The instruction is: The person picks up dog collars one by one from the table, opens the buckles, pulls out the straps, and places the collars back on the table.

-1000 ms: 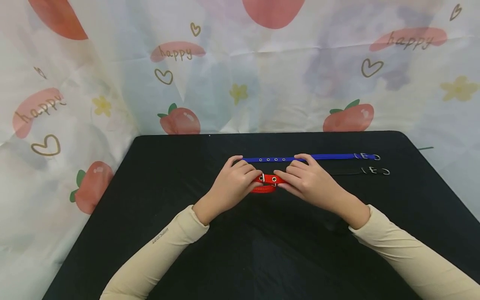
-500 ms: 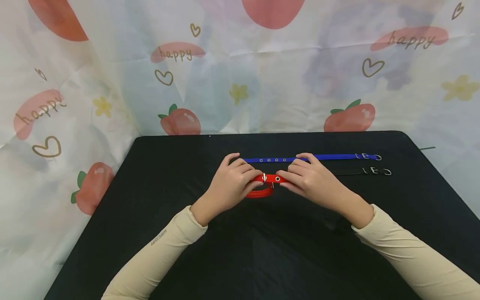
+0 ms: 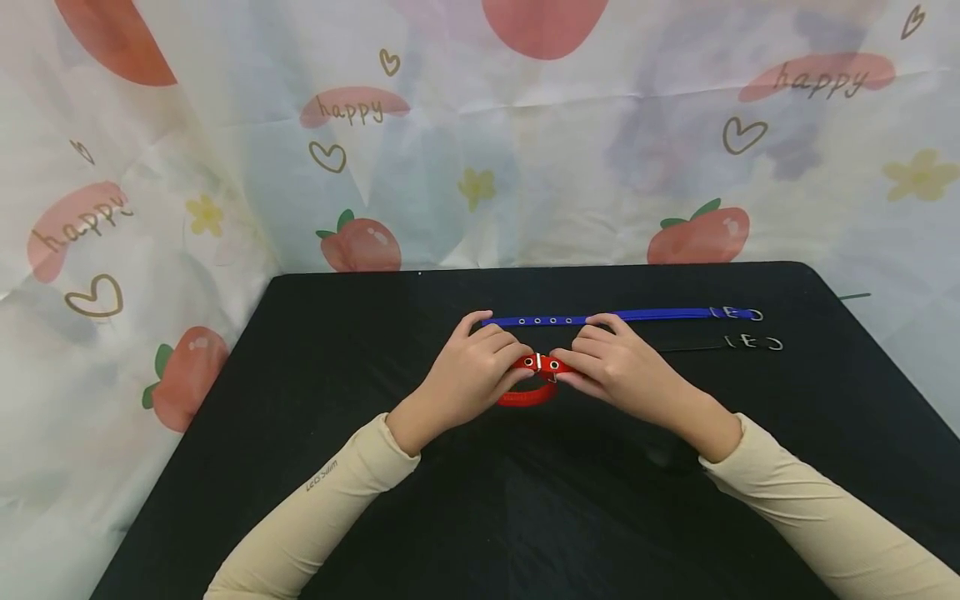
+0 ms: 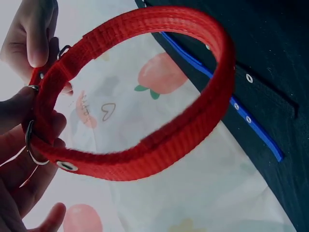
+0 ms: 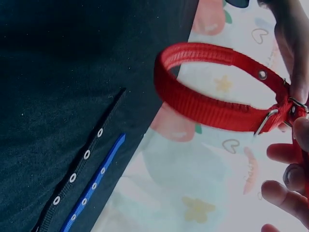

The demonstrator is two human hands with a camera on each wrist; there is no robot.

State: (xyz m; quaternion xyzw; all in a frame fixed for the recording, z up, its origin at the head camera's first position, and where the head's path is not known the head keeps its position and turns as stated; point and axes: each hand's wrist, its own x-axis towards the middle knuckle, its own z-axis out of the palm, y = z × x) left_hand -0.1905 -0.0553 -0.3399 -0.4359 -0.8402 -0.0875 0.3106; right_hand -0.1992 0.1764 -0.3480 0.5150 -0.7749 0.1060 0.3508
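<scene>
A red collar (image 3: 527, 398) is held up in a closed loop between both hands, its metal buckle (image 3: 537, 362) and eyelets facing up. My left hand (image 3: 463, 375) pinches the strap just left of the buckle, thumb below and index finger above. From the other side my right hand (image 3: 626, 371) pinches the strap near an eyelet. In the left wrist view the collar (image 4: 159, 159) hangs as a wide ring, with a D-ring (image 4: 32, 145) beside the fingers. The right wrist view shows the strap (image 5: 207, 111) threaded at the buckle, partly covered by fingertips.
Behind the hands, a blue collar (image 3: 667, 314) lies stretched out across the black table (image 3: 360, 333). A black collar (image 3: 693, 347) lies parallel, nearer to me, partly hidden by the right hand. A printed cloth (image 3: 555, 167) hangs past the table's far edge.
The buckle has shifted slightly right and the loop hangs a little lower. Both hands' fingertips are closer together on the strap. The blue and black collars have stayed in place.
</scene>
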